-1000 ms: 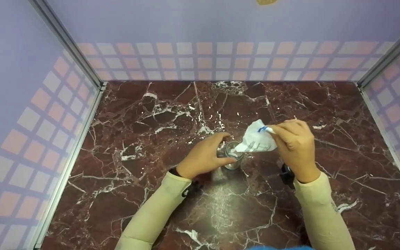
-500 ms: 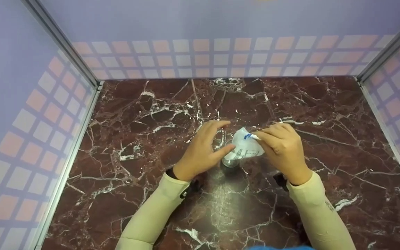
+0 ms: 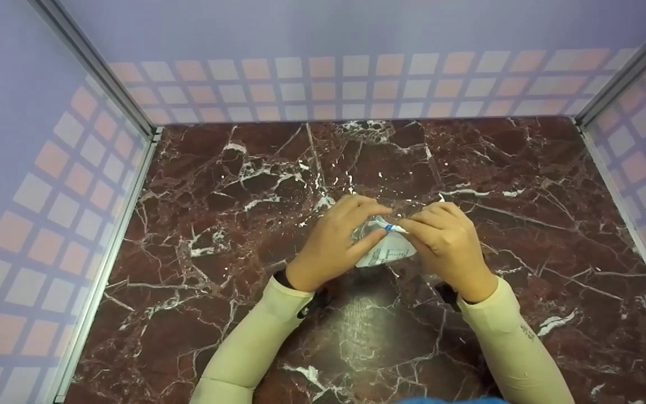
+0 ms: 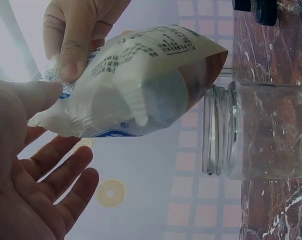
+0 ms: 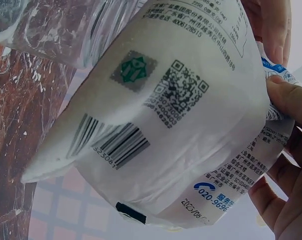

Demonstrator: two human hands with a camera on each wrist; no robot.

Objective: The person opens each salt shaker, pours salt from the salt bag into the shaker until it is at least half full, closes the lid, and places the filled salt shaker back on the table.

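Observation:
My right hand (image 3: 449, 241) pinches a white printed plastic bag (image 3: 387, 251) by its gathered top between thumb and fingers. Spread around that same top is my left hand (image 3: 334, 241), its thumb (image 4: 43, 95) right at the torn edge and the other fingers loosely bent. White contents show through the bag's wall, with a barcode and QR code on the side seen in the right wrist view. An upright glass jar (image 4: 276, 132) with a threaded, uncovered mouth stands close below the bag's lower corner. The bag and left hand hide most of it in the head view.
White bits (image 3: 351, 182) lie scattered over the dark red marbled tabletop (image 3: 233, 336) beyond the hands. Purple panels (image 3: 323, 33) with pink and white squares close off the back and both sides.
The right hand has brought the bag leftward and toward the body, over the jar. My left hand has left the jar's side and come up to the bag's top.

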